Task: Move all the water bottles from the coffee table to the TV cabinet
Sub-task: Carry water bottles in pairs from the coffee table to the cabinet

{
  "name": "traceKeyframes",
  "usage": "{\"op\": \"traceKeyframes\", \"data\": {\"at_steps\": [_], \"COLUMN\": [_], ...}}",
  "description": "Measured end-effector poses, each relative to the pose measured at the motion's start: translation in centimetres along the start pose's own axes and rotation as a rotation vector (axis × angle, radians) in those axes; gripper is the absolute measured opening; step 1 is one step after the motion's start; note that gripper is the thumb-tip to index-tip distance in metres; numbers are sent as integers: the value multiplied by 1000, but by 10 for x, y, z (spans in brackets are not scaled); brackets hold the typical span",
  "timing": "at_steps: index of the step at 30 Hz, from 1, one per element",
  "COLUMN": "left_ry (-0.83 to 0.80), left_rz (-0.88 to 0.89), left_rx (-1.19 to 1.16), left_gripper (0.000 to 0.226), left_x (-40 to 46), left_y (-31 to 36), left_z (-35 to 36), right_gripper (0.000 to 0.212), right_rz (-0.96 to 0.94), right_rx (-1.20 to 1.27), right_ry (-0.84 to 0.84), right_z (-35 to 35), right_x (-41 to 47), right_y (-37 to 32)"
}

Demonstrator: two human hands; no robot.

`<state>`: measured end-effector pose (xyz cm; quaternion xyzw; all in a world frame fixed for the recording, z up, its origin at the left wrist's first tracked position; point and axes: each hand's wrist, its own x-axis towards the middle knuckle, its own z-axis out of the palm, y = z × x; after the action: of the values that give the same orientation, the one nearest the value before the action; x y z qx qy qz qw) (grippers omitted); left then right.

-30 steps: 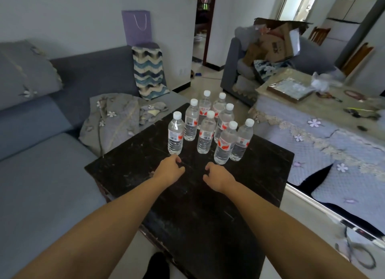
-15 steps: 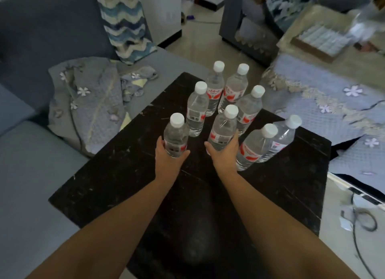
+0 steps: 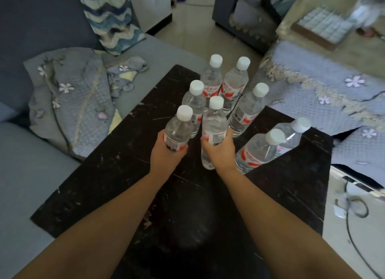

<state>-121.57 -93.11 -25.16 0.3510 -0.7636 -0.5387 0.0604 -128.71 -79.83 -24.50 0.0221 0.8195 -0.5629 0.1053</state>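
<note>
Several clear water bottles with white caps and red labels stand on the black coffee table [image 3: 116, 174]. My left hand [image 3: 164, 154] grips the nearest left bottle [image 3: 179, 131] around its lower half. My right hand [image 3: 220, 149] grips the bottle beside it [image 3: 214, 124], which looks raised off the table. Behind them stand one bottle [image 3: 194, 100] and a back pair [image 3: 211, 79] [image 3: 235, 83]. Another bottle [image 3: 248, 108] stands to the right, and two more [image 3: 260, 147] [image 3: 291, 133] stand at the near right. The TV cabinet is not in view.
A grey sofa [image 3: 25, 174] runs along the left with a floral quilted cover [image 3: 73, 104] and a chevron cushion [image 3: 110, 18]. A cloth-covered table [image 3: 333, 95] stands right of the coffee table. Cables [image 3: 352, 212] lie on the floor at the right.
Both hands reached from the table's middle to the two nearest bottles and closed around them. The right hand's bottle has risen. The camera has tilted further down.
</note>
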Motion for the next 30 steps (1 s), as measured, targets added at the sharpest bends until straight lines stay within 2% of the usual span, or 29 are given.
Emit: {"op": "traceKeyframes", "data": {"at_steps": [7, 11, 15, 22, 27, 30], "left_ry": [-127, -186, -214, -321, -452, -553], "left_rz": [-203, -240, -178, 31, 147, 190], "left_rx": [-121, -132, -158, -43, -18, -3], "left_gripper": [71, 73, 63, 65, 57, 59], "left_x": [-41, -89, -151, -259, -333, -367], "left_y": [-7, -5, 5, 37, 59, 64], "left_z": [-2, -1, 7, 44, 84, 110], "right_gripper": [56, 61, 56, 48, 48, 50], "right_rz": [105, 134, 125, 30, 35, 101], "right_rx": [31, 72, 100, 7, 1, 41], "right_ry": [-103, -54, 45, 119, 290, 421], "right_z": [-28, -65, -108, -198, -269, -307], "right_x": [-61, -101, -140, -224, -289, -325], "right_y": [25, 35, 38, 48, 65, 76]}}
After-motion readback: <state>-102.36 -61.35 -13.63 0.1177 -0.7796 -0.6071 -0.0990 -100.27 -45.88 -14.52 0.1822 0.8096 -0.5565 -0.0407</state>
